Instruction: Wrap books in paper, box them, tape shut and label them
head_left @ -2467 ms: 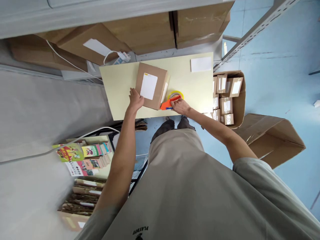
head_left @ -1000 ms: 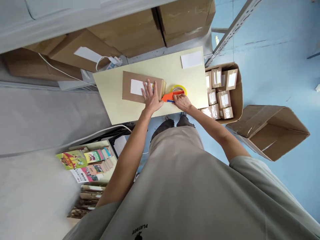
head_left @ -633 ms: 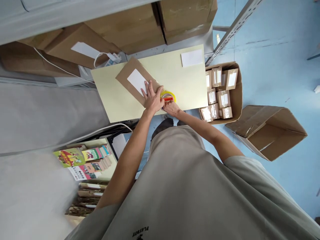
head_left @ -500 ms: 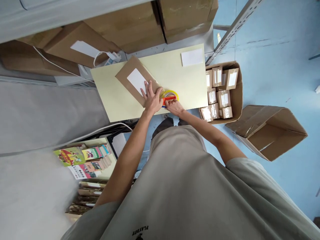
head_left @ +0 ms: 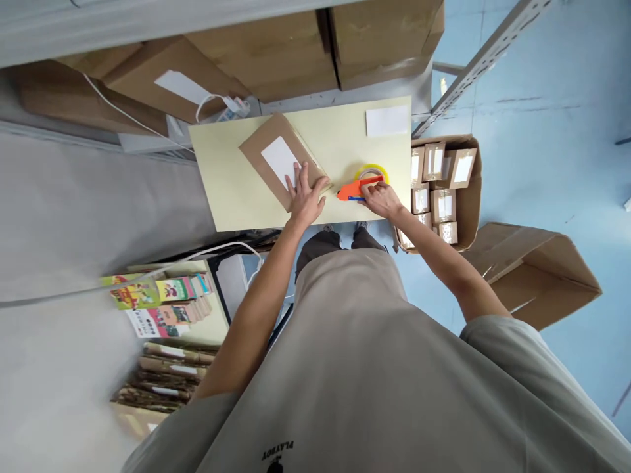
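We pressed our left hand (head_left: pixel 306 197), fingers spread, flat on the brown labelled cardboard parcel (head_left: pixel 282 159) lying on the pale yellow table (head_left: pixel 231 190); just right of the parcel, our right hand (head_left: pixel 382 198) clasped the orange tape dispenser (head_left: pixel 359 187).

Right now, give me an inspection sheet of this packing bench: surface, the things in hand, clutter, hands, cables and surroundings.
Surface: pale yellow table, mostly bare.
Job's things: brown cardboard parcel with a white label lies flat and askew on the table; orange tape dispenser with a yellow-rimmed roll sits to its right, apart from it.
Clutter: white paper slip at the table's far right corner.
Hands: left hand pressed flat on the parcel's near corner; right hand grips the dispenser.
Cables: white cable runs over the large cartons behind the table; another white cable passes below the table's front edge.
Surroundings: open carton of small parcels on the blue floor to the right, empty carton beside it, books lower left.
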